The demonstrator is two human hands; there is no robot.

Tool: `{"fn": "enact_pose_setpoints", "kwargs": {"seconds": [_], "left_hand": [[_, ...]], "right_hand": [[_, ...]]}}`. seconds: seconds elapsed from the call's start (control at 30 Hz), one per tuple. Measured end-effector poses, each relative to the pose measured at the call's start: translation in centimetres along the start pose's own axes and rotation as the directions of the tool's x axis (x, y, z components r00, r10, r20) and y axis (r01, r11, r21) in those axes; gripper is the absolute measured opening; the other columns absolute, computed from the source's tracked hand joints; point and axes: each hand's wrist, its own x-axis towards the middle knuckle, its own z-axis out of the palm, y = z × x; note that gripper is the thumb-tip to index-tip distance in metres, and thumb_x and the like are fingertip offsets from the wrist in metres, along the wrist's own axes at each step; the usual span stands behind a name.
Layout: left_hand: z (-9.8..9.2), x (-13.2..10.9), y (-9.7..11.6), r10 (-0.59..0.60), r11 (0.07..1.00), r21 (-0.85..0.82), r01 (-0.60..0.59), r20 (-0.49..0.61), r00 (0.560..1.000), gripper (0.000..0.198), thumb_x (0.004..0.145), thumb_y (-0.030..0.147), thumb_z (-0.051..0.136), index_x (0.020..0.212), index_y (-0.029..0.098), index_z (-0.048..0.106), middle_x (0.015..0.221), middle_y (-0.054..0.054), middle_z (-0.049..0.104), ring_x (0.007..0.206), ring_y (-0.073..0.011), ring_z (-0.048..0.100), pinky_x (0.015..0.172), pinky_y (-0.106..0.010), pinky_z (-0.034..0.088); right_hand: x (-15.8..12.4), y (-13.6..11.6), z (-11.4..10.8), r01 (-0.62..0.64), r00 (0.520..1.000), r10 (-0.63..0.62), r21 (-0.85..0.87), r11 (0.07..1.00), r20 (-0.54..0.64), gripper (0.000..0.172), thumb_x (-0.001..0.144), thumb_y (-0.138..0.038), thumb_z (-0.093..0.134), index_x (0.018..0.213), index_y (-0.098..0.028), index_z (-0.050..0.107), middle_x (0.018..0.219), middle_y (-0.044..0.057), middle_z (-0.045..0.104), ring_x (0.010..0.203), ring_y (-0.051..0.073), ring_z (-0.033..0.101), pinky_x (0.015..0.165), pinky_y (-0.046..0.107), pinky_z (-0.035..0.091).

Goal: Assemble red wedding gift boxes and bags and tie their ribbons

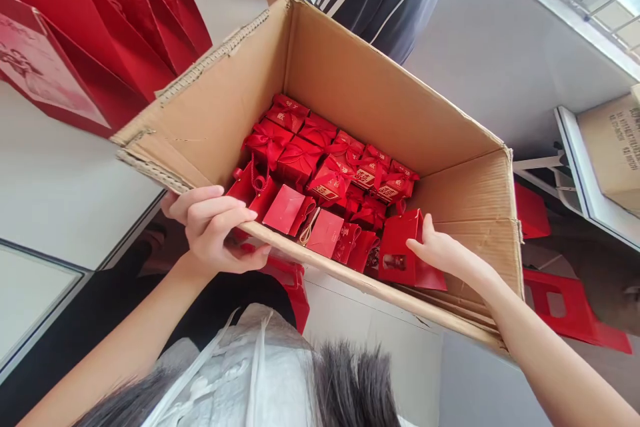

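Presently, we list: left hand (213,223), fingers curled over the near rim of the box (395,90); right hand (443,252), thumb and forefinger touching a bag (396,240) inside it, pinched or not we cannot tell. Beyond the fingers, between both hands: ribboned packs (300,159). Step, we judge: handling the bag; next move calls for a secure pinch, steady box.

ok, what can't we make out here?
- Head view: most fingers of the right hand, hidden by the hand itself or the red paper box it touches.
- Head view: the floor of the brown open-topped cardboard carton, mostly covered by small red gift boxes.
- Head view: tall red paper gift bags, cut off by the left and top edges.
- Head view: print on the tan cardboard box, too small to read.
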Motion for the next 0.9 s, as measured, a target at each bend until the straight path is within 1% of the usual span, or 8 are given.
{"fn": "enact_pose_setpoints", "kwargs": {"seconds": [0.03, 0.1, 0.2, 0.3, 0.4, 0.57, 0.7, 0.9], "left_hand": [[0.1, 0.0, -0.1, 0.001, 1.000, -0.005, -0.001, 0.000, 1.000, 0.044, 0.063, 0.057, 0.069, 0.092, 0.025, 0.061, 0.083, -0.005, 0.053, 0.092, -0.0252, 0.050, 0.077, -0.039, 0.043], [0.1, -0.1, -0.1, 0.001, 1.000, 0.007, -0.001, 0.020, 1.000, 0.047, 0.062, 0.056, 0.069, 0.095, 0.024, 0.060, 0.085, -0.004, 0.054, 0.093, -0.0253, 0.052, 0.076, -0.038, 0.044], [0.0, 0.0, 0.1, -0.012, 0.999, 0.035, 0.010, 0.048, 0.999, 0.043, 0.064, 0.053, 0.066, 0.095, 0.025, 0.059, 0.084, -0.004, 0.055, 0.093, -0.0257, 0.054, 0.075, -0.038, 0.045], [-0.4, 0.1, 0.5, -0.039, 0.999, 0.023, 0.037, 0.096, 0.995, 0.039, 0.064, 0.047, 0.066, 0.097, 0.026, 0.059, 0.084, -0.003, 0.057, 0.093, -0.0255, 0.055, 0.078, -0.039, 0.045], [-0.7, 0.2, 1.0, -0.090, 0.996, 0.013, 0.089, 0.139, 0.986, 0.034, 0.067, 0.042, 0.065, 0.096, 0.027, 0.060, 0.085, -0.003, 0.059, 0.096, -0.0260, 0.055, 0.086, -0.041, 0.042], [-1.1, 0.5, 1.4, -0.115, 0.991, -0.043, 0.126, 0.192, 0.975, 0.031, 0.069, 0.034, 0.063, 0.099, 0.026, 0.059, 0.089, -0.002, 0.064, 0.103, -0.0256, 0.057, 0.096, -0.040, 0.037], [-1.3, 0.5, 1.6, -0.137, 0.987, -0.062, 0.151, 0.192, 0.972, 0.030, 0.070, 0.031, 0.062, 0.098, 0.024, 0.058, 0.091, -0.002, 0.065, 0.106, -0.0246, 0.057, 0.096, -0.038, 0.037], [-1.0, 0.1, 1.8, -0.198, 0.977, -0.033, 0.209, 0.207, 0.958, 0.026, 0.071, 0.035, 0.058, 0.095, 0.026, 0.062, 0.090, -0.002, 0.068, 0.104, -0.0265, 0.059, 0.098, -0.042, 0.032]], "right_hand": [[0.6, 0.0, 0.1, 0.005, 0.999, -0.006, 0.007, 1.000, 0.053, 0.083, 0.084, -0.034, 0.049, 0.146, 0.011, 0.018, 0.114, 0.032, 0.064, 0.108, 0.041, 0.064, 0.088, 0.046, 0.048], [2.0, -0.1, -0.3, 0.056, 0.994, -0.059, 0.043, 0.998, 0.091, 0.070, 0.082, -0.027, 0.051, 0.140, 0.009, 0.035, 0.113, 0.031, 0.065, 0.109, 0.040, 0.064, 0.089, 0.045, 0.048], [3.7, -0.3, -1.7, 0.171, 0.968, -0.189, 0.117, 0.978, 0.162, 0.032, 0.081, -0.023, 0.050, 0.099, -0.006, 0.070, 0.090, 0.017, 0.074, 0.086, 0.029, 0.072, 0.075, 0.034, 0.053], [4.2, -0.8, -2.4, 0.258, 0.905, -0.309, 0.198, 0.945, 0.293, 0.034, 0.084, -0.023, 0.044, 0.063, -0.013, 0.068, 0.060, 0.004, 0.069, 0.055, 0.018, 0.068, 0.053, 0.025, 0.049], [4.0, -1.9, -1.0, 0.317, 0.848, -0.396, 0.261, 0.912, 0.354, 0.034, 0.088, -0.021, 0.046, 0.061, -0.013, 0.065, 0.054, -0.001, 0.064, 0.047, 0.012, 0.062, 0.047, 0.021, 0.046], [4.8, -4.0, 2.3, 0.381, 0.869, -0.446, 0.283, 0.880, 0.216, 0.041, 0.093, -0.036, 0.058, 0.059, -0.013, 0.056, 0.050, -0.006, 0.055, 0.047, 0.009, 0.057, 0.052, 0.021, 0.050], [5.4, -4.2, 2.0, 0.392, 0.910, -0.414, 0.257, 0.883, 0.033, 0.050, 0.096, -0.031, 0.041, 0.049, -0.019, 0.053, 0.045, -0.001, 0.054, 0.047, 0.015, 0.061, 0.052, 0.025, 0.048], [1.2, -2.9, 2.7, 0.458, 0.889, -0.448, 0.200, 0.866, -0.098, 0.048, 0.095, -0.032, 0.045, 0.051, -0.017, 0.059, 0.050, 0.000, 0.060, 0.052, 0.017, 0.063, 0.052, 0.025, 0.049]]}}
